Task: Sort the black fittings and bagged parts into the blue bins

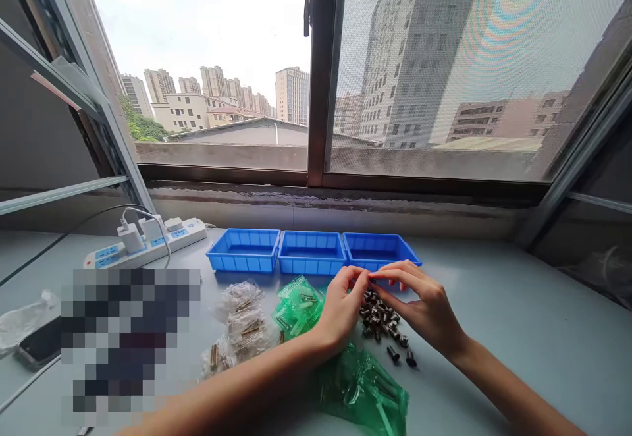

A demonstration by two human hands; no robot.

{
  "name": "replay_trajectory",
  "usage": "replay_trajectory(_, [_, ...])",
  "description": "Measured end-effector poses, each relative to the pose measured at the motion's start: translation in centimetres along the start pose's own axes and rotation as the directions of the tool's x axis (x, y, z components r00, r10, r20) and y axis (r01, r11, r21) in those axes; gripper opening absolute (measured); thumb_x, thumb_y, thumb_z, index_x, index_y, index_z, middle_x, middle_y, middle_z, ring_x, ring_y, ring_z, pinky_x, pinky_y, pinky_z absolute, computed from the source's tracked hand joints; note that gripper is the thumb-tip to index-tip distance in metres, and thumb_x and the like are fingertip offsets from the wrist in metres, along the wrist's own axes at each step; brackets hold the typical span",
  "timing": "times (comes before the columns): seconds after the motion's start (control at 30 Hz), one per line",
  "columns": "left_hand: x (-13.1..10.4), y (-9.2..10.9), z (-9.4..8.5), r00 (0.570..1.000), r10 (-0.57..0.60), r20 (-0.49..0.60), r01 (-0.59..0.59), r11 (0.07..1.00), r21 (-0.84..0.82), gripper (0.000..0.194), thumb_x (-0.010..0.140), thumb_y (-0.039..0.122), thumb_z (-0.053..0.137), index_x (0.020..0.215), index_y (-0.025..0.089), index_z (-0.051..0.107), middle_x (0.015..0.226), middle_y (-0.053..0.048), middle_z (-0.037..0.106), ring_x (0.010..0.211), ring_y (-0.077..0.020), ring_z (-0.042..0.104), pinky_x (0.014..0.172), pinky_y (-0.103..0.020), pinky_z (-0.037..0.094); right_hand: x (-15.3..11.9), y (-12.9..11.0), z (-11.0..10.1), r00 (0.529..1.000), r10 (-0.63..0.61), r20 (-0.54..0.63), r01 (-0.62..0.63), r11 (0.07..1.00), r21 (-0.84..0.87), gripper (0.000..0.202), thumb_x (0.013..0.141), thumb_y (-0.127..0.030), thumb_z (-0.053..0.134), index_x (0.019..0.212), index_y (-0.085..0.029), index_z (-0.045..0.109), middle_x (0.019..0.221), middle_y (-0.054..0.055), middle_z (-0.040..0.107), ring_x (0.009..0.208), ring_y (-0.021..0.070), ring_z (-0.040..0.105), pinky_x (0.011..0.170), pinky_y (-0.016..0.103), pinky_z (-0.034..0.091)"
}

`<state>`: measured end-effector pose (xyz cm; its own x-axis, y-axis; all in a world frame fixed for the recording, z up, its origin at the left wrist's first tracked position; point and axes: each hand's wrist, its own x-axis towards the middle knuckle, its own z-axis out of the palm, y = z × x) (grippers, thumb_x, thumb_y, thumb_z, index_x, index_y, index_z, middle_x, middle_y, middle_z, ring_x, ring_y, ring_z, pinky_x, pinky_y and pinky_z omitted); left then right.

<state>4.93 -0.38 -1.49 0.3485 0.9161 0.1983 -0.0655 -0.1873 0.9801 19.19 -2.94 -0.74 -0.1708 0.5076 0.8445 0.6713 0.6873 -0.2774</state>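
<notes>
My left hand (342,307) and my right hand (428,301) meet fingertip to fingertip above a pile of dark metal screws (379,319). Both are closed in a pinch; whatever lies between the fingertips is too small and hidden to make out. A few loose screws (393,354) lie on the near side of the pile. Beside my left hand is a green plastic bag (299,307) with small metal parts inside. A larger green bag (368,390) rests below my left wrist. Clear bags (247,321) of brass-coloured pins lie further left.
Three blue trays (243,265) stand in a row behind the bags, before the window. A white power strip (148,245) with plugs and cables is at the back left. A phone (39,344) and crumpled clear plastic (29,317) lie at the left edge. Metal frame bars flank the table.
</notes>
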Motion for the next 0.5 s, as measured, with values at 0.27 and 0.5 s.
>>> replay_trajectory(0.27, [-0.03, -0.08, 0.02, 1.0, 0.011, 0.008, -0.011, 1.0, 0.01, 0.039, 0.077, 0.057, 0.05, 0.075, 0.018, 0.055, 0.06, 0.003, 0.044, 0.058, -0.0108, 0.042, 0.053, -0.023, 0.033, 0.16, -0.5, -0.08, 0.993, 0.118, -0.023, -0.117, 0.993, 0.026, 0.011, 0.082, -0.023, 0.059, 0.085, -0.022, 0.069, 0.073, 0.002, 0.066, 0.055, 0.0122, 0.052, 0.048, 0.024, 0.046])
replay_trajectory(0.5, [0.1, -0.23, 0.04, 1.0, -0.005, -0.003, 0.005, 0.999, 0.032, 0.041, 0.077, 0.058, 0.048, 0.066, 0.018, 0.05, 0.06, 0.003, 0.043, 0.059, -0.011, 0.043, 0.054, -0.023, 0.034, 0.14, -0.54, 0.18, 0.965, 0.255, 0.052, -0.26, 0.956, 0.136, 0.015, 0.082, -0.029, 0.058, 0.087, -0.021, 0.07, 0.078, 0.003, 0.068, 0.054, 0.0108, 0.053, 0.046, 0.022, 0.046])
